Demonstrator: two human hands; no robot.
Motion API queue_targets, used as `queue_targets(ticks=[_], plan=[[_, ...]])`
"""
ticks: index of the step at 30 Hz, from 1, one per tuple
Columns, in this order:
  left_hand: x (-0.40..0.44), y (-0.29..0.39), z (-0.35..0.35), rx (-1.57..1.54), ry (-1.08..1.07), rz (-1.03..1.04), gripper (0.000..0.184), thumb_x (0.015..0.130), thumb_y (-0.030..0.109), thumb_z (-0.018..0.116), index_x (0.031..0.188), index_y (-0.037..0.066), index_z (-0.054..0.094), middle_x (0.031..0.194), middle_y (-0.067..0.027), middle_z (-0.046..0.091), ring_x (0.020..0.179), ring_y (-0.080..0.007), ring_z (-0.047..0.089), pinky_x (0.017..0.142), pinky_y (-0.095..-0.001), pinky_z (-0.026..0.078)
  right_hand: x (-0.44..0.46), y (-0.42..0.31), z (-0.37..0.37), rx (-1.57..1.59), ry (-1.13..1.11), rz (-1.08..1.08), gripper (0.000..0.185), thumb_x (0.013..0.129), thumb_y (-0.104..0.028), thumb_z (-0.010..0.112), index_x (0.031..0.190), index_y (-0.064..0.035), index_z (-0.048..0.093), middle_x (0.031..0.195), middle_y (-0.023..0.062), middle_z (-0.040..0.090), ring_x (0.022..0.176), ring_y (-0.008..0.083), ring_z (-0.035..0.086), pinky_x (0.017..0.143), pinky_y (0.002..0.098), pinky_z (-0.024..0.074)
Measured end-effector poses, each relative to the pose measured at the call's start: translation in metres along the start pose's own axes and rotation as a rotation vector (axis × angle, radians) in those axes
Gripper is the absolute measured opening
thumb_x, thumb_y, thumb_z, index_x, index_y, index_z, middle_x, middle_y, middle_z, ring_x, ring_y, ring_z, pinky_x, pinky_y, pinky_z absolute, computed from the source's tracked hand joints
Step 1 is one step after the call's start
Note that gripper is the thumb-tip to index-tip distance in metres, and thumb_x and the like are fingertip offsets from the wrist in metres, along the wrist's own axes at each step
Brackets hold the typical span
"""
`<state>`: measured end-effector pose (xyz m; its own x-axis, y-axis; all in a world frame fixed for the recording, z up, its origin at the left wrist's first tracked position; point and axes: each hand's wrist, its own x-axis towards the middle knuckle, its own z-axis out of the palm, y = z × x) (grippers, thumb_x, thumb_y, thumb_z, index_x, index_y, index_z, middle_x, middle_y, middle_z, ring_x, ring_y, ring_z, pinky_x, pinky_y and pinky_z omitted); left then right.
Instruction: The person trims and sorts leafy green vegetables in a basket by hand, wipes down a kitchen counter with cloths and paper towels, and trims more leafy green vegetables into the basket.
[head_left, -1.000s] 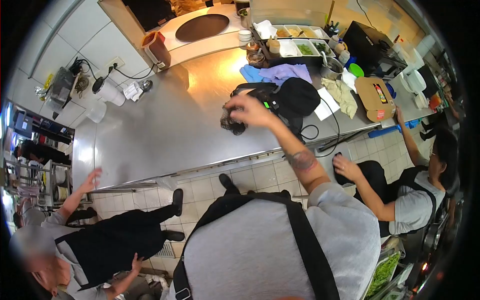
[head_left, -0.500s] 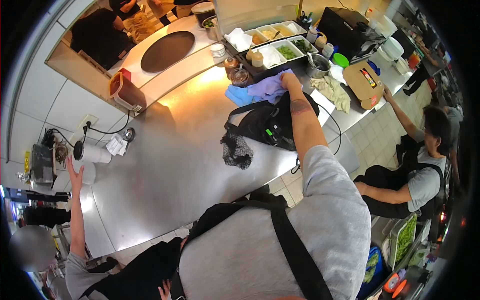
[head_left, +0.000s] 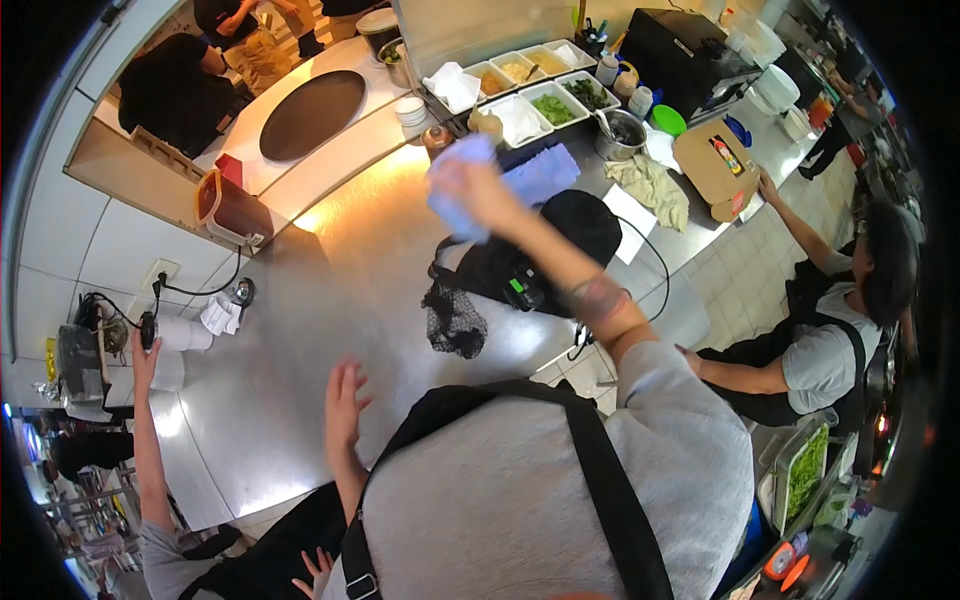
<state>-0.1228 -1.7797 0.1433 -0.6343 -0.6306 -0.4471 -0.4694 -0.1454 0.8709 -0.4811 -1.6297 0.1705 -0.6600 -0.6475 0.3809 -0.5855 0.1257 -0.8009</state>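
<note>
My right hand (head_left: 470, 190) is closed on a crumpled light blue cloth (head_left: 455, 215), blurred by motion, above the steel counter (head_left: 300, 380). A bluish-purple cloth (head_left: 545, 175) lies just beyond it. Under my right forearm is a black bag (head_left: 500, 272) with a small green light, beside a round black item (head_left: 585, 228). A black mesh net (head_left: 456, 320) lies on the counter by the bag. My left hand (head_left: 346, 405) hovers over the counter's near side, fingers apart, holding nothing.
At left, a co-worker's hand (head_left: 145, 355) touches a white cup-shaped device (head_left: 183, 333). Another person at right has a hand by a cardboard box (head_left: 716, 170). Food trays (head_left: 550, 108), a metal pot (head_left: 621, 135) and a reddish-brown container (head_left: 235, 210) stand along the back.
My right hand has gone from above the net to the cloths and lifted one leftward. My left hand has come into view. The co-worker's hand at left has moved to the device.
</note>
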Motion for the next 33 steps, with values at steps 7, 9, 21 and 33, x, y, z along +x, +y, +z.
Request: queue_targets(ticks=[7, 9, 21, 33], plan=[[0.046, 0.017, 0.088, -0.859, -0.104, -0.08, 0.039, 0.097, 0.038, 0.036, 0.116, 0.007, 0.051, 0.111, -0.0087, 0.057, 0.1, -0.0227, 0.056, 0.088, -0.0394, 0.047, -0.104, -0.09, 0.111, 0.169, -0.398, -0.192, 0.023, 0.087, -0.022, 0.053, 0.095, -0.0018, 0.059, 0.097, 0.0211, 0.06, 0.09, 0.0382, 0.056, 0.078, 0.0447, 0.0451], [0.045, 0.01, 0.094, -0.859, -0.035, -0.049, 0.036, 0.097, 0.035, 0.035, 0.111, 0.006, 0.052, 0.107, -0.009, 0.058, 0.099, -0.0229, 0.057, 0.086, -0.0379, 0.048, -0.102, -0.102, 0.097, 0.155, -0.574, 0.0, 0.023, 0.088, -0.022, 0.05, 0.095, -0.0016, 0.059, 0.097, 0.0214, 0.059, 0.09, 0.0389, 0.056, 0.077, 0.0451, 0.045], [0.067, -0.012, 0.018, 0.878, 0.345, -0.031, 0.05, 0.088, 0.045, 0.05, 0.123, 0.01, 0.049, 0.127, -0.0175, 0.046, 0.113, -0.035, 0.046, 0.092, -0.0517, 0.037, 0.002, 0.031, -0.024, -0.191, -0.295, -0.176, 0.027, 0.075, -0.009, 0.06, 0.101, -0.0038, 0.063, 0.097, 0.0171, 0.062, 0.094, 0.0333, 0.058, 0.082, 0.041, 0.0462], [0.089, -0.111, 0.059, 1.058, 0.629, 0.156, 0.057, 0.089, 0.034, 0.046, 0.142, 0.019, 0.032, 0.152, -0.0158, 0.009, 0.136, -0.0426, 0.015, 0.096, -0.0735, 0.009, 0.078, 0.197, -0.145, -0.726, -0.382, 0.092, 0.03, 0.064, -0.01, 0.075, 0.093, -0.0147, 0.07, 0.1, 0.0114, 0.06, 0.097, 0.0299, 0.058, 0.086, 0.0371, 0.047]])
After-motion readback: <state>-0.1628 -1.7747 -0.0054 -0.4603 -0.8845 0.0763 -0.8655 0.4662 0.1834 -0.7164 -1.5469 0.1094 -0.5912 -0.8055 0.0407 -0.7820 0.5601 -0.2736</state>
